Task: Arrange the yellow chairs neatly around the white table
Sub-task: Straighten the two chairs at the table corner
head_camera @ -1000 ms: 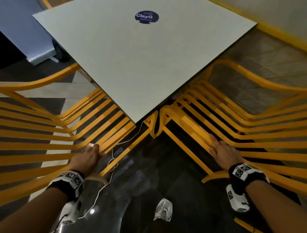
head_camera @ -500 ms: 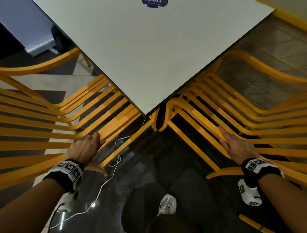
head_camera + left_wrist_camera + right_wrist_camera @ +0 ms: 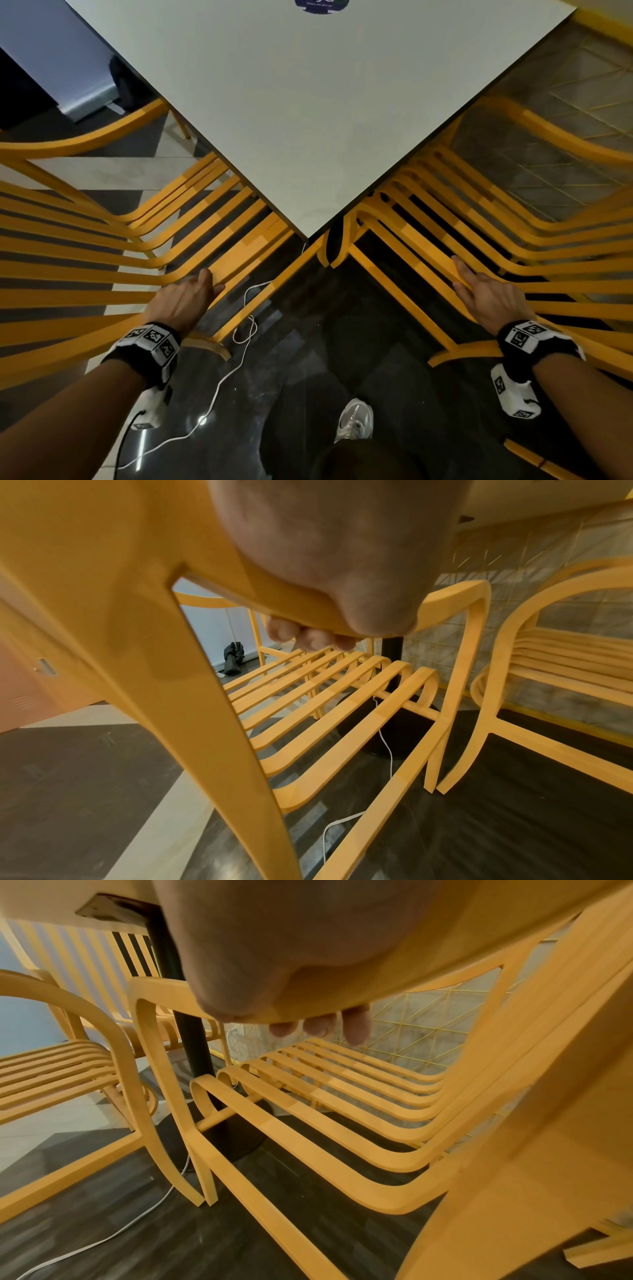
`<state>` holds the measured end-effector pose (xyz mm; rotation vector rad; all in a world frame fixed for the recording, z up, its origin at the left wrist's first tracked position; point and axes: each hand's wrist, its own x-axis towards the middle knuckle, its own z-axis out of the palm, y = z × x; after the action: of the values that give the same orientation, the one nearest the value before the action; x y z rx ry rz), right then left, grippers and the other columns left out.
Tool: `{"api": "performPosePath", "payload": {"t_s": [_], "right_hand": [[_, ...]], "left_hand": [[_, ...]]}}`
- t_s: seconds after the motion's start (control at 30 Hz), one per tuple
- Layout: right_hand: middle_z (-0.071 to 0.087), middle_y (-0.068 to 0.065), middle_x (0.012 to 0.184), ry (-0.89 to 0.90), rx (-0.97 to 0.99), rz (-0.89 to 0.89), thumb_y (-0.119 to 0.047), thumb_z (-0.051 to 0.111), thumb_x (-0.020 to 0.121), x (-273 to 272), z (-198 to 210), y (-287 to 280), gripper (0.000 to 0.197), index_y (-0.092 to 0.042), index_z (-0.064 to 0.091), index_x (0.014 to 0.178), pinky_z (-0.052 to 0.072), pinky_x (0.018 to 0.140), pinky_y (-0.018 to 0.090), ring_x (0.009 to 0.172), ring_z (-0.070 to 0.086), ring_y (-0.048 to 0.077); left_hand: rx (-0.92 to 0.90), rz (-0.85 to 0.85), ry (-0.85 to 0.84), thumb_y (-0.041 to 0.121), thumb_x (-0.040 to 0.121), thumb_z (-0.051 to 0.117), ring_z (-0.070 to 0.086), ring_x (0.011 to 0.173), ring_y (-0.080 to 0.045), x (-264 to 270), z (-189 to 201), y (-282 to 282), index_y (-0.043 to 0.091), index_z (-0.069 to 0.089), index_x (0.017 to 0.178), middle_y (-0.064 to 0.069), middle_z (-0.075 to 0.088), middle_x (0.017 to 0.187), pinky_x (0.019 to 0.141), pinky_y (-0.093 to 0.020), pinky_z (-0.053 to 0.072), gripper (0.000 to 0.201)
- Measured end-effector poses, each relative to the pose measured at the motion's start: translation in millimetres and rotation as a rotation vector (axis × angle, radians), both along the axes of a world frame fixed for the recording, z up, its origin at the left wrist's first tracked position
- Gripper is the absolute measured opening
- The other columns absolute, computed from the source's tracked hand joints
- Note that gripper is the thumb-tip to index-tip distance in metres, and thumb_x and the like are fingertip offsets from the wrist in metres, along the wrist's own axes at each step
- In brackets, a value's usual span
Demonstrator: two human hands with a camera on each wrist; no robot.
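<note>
I stand at the near corner of the white table [image 3: 308, 120]. A yellow slatted chair [image 3: 68, 274] stands along its left edge and another yellow chair [image 3: 534, 246] along its right edge, both seat fronts tucked under the tabletop. Their front arm posts nearly meet at the corner. My left hand [image 3: 202, 291] grips the left chair's near armrest [image 3: 308, 607], fingers [image 3: 308, 638] curled under it. My right hand [image 3: 472, 287] holds the right chair's near armrest [image 3: 394, 969], fingertips [image 3: 322, 1028] wrapped beneath.
The table's black pedestal [image 3: 192, 1047] and round base stand between the chairs. A white cable [image 3: 241, 339] trails over the dark floor by my shoe [image 3: 354, 419]. A third yellow chair [image 3: 89, 958] shows beyond the pedestal. A yellow wire mesh wall [image 3: 582, 85] is at the right.
Both hands have moved forward with the armrests, and the two chairs have slid a little farther in toward the table corner. My view has come closer to the table.
</note>
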<state>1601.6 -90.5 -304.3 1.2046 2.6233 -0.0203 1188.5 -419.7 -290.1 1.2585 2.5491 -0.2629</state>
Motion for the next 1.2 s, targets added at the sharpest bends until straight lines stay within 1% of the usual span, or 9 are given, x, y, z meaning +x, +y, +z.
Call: {"api": "performPosePath", "payload": {"t_s": [0.23,0.3,0.4,0.47,0.5,0.6,0.87,1.1,1.2], "right_hand": [[0.066,0.008,0.098,-0.010,0.008,0.010,-0.047,0.028,0.095,-0.5,4.6,-2.1,0.058,-0.031,0.011,0.148,0.044,0.049,0.032,0.062,0.061,0.026],[0.064,0.009,0.102,-0.011,-0.003,0.025,-0.046,0.031,0.095,-6.8,7.8,-0.7,0.060,-0.030,0.007,0.148,0.040,0.048,0.031,0.063,0.060,0.027],[0.057,0.011,0.104,-0.013,-0.011,0.092,-0.042,0.035,0.096,-29.7,5.3,1.0,0.064,-0.032,-0.003,0.147,0.036,0.045,0.031,0.054,0.051,0.021],[0.055,0.011,0.105,-0.004,0.004,0.110,-0.039,0.036,0.096,-44.4,-1.9,2.4,0.066,-0.035,-0.006,0.146,0.037,0.044,0.031,0.050,0.045,0.018],[0.054,0.012,0.106,0.005,0.005,0.111,-0.037,0.036,0.097,-48.8,-4.5,3.4,0.066,-0.036,-0.007,0.146,0.038,0.043,0.031,0.049,0.045,0.019],[0.054,0.013,0.106,0.017,-0.006,0.120,-0.036,0.035,0.097,-50.4,-7.3,6.1,0.066,-0.036,-0.010,0.146,0.046,0.041,0.033,0.047,0.047,0.019],[0.052,0.012,0.106,0.017,-0.012,0.105,-0.035,0.033,0.098,-50.5,-1.4,4.8,0.065,-0.037,-0.011,0.145,0.047,0.041,0.034,0.046,0.046,0.018],[0.055,0.015,0.108,0.030,-0.027,0.124,-0.034,0.034,0.098,-64.4,-1.6,2.2,0.064,-0.036,-0.009,0.146,0.036,0.041,0.030,0.044,0.040,0.015],[0.057,0.016,0.103,0.058,-0.030,0.133,-0.034,0.036,0.098,-74.4,-1.7,-3.7,0.065,-0.036,-0.006,0.146,0.033,0.040,0.029,0.045,0.041,0.017]], "left_hand": [[-0.001,-0.006,0.043,0.048,0.098,0.028,0.049,0.052,-0.016,3.9,0.1,3.2,0.018,0.035,0.096,0.002,0.051,0.067,0.050,-0.033,0.045,0.031],[0.015,-0.014,0.030,0.047,0.098,0.031,0.055,0.057,-0.019,3.6,-4.8,7.8,0.016,0.035,0.098,-0.002,0.055,0.073,0.053,-0.036,0.050,0.031],[0.118,-0.099,-0.022,0.043,0.095,0.040,0.063,0.079,-0.026,5.4,-18.5,28.2,0.012,0.031,0.125,-0.014,0.059,0.103,0.063,-0.041,0.058,0.043],[0.142,-0.183,-0.010,0.031,0.095,0.047,0.061,0.090,-0.032,10.7,-29.1,47.0,0.015,0.009,0.147,-0.019,0.052,0.117,0.069,-0.042,0.058,0.066],[0.141,-0.197,0.002,0.024,0.095,0.049,0.059,0.091,-0.034,14.1,-30.6,55.0,0.021,-0.002,0.150,-0.019,0.049,0.119,0.069,-0.043,0.057,0.075],[0.134,-0.197,0.038,0.009,0.091,0.047,0.057,0.086,-0.037,17.1,-29.1,64.1,0.031,-0.017,0.148,-0.020,0.045,0.117,0.064,-0.045,0.057,0.088],[0.104,-0.222,0.033,0.009,0.090,0.044,0.056,0.078,-0.031,15.5,-23.5,62.1,0.030,-0.018,0.148,-0.018,0.046,0.113,0.059,-0.040,0.056,0.087],[0.107,-0.202,0.049,0.013,0.091,0.047,0.053,0.072,-0.026,10.5,-26.1,49.5,0.032,-0.018,0.148,-0.016,0.046,0.110,0.049,-0.033,0.050,0.088],[0.096,-0.203,0.047,0.012,0.090,0.046,0.053,0.072,-0.027,9.5,-26.1,48.0,0.032,-0.018,0.148,-0.016,0.046,0.109,0.049,-0.036,0.053,0.088]]}}
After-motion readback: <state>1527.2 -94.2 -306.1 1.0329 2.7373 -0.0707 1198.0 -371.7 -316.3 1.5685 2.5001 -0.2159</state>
